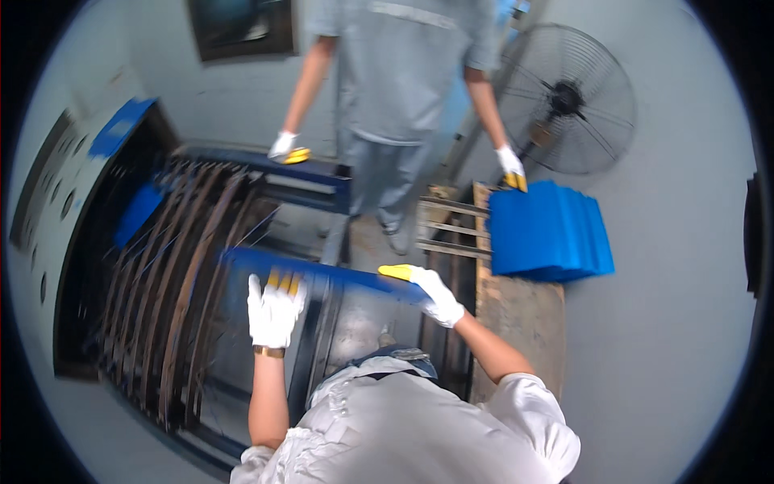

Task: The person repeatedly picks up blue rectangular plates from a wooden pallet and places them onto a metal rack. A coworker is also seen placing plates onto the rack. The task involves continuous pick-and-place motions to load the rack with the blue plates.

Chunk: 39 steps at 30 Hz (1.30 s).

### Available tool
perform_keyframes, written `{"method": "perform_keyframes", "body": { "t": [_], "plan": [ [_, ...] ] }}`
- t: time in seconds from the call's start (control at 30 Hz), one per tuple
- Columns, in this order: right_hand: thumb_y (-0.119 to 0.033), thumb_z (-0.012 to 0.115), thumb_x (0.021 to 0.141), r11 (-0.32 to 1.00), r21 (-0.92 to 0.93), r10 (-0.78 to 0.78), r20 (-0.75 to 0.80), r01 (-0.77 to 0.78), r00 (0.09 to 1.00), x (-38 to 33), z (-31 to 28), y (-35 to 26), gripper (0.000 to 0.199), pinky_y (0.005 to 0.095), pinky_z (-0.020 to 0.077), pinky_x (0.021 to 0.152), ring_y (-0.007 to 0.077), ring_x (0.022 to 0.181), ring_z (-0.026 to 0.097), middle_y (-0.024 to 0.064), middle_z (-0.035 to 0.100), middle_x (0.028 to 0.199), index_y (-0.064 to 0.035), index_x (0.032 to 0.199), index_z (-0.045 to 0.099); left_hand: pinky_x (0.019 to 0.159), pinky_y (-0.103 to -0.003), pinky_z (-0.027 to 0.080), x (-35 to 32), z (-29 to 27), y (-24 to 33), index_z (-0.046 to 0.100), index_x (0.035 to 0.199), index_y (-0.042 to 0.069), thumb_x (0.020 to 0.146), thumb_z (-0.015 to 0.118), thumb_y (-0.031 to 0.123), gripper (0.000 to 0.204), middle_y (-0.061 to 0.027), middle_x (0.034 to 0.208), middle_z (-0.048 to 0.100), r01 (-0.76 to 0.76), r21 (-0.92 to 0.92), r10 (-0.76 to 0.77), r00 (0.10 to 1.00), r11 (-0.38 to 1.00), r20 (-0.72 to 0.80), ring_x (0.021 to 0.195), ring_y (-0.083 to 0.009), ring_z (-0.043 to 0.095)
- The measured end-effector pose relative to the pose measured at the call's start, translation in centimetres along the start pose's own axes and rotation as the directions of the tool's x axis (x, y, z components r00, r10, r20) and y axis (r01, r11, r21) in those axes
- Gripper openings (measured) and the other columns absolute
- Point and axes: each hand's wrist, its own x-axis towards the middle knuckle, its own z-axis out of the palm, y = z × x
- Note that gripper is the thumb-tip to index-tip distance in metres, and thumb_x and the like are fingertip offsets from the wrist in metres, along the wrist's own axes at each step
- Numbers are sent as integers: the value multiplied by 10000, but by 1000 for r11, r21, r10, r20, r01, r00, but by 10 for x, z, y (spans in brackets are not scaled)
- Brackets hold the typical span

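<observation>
A blue sheet (343,275), blurred and seen almost edge-on, stretches between my two gloved hands. At its right end my right hand (433,294), in a white glove with yellow fingers, grips the edge. My left hand (276,313), gloved alike, is near the sheet's left part with its fingers stretched out and thumb apart. Its fingertips overlap the sheet's near edge; whether they touch it I cannot tell. The sheet's left end reaches a rack of brown slats (181,274).
Opposite, a person in grey (411,81) has one gloved hand (288,151) by a dark blue frame (310,184) and the other (513,169) at a stack of blue sheets (540,230) on a wooden bench (524,323). A caged fan (567,98) stands behind. A dark-mouthed machine (89,242) is left.
</observation>
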Motion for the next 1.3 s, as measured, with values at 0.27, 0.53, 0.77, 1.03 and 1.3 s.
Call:
{"method": "perform_keyframes", "body": {
  "t": [0.27,0.53,0.77,1.03,1.3],
  "plan": [
    [-56,508,767,641,451,753,-529,-621,391,-103,-66,118,112,259,381,424,106,512,474,21,508,623,15,840,555,835,-357,421,-9,32,-109,455,1114,42,845,461,337,399,-86,1101,496,329,-270,-402,868,905,-292,996,-221,476],
    [-160,518,821,591,329,446,-894,-737,-41,-150,-152,191,174,320,357,469,152,512,429,78,524,616,11,811,545,790,-365,448,-38,-27,-150,466,1082,52,855,445,323,354,-88,1074,511,263,-242,-351,800,934,-486,980,-225,490],
    [-143,509,808,571,346,479,-877,-744,-41,-158,-182,213,157,331,385,535,209,569,479,122,571,695,-3,858,560,762,-372,459,-38,-26,-176,473,1084,65,860,434,337,354,-82,1062,528,321,-244,-403,750,915,-524,953,-232,511],
    [-142,560,774,638,190,471,-863,-746,182,-161,-166,213,183,290,380,477,140,530,477,77,543,620,22,849,531,755,-393,465,-46,-37,-178,479,1069,62,865,428,327,338,-89,1064,531,318,-217,-385,729,923,-567,952,-245,518],
    [-143,576,782,537,527,695,-719,-659,-8,-175,-172,233,204,292,421,432,140,529,487,62,535,700,-13,929,520,760,-396,460,-46,-47,-177,478,1065,55,863,435,307,326,-96,1072,528,361,-211,-415,713,908,-566,967,-257,510]
  ]
}}
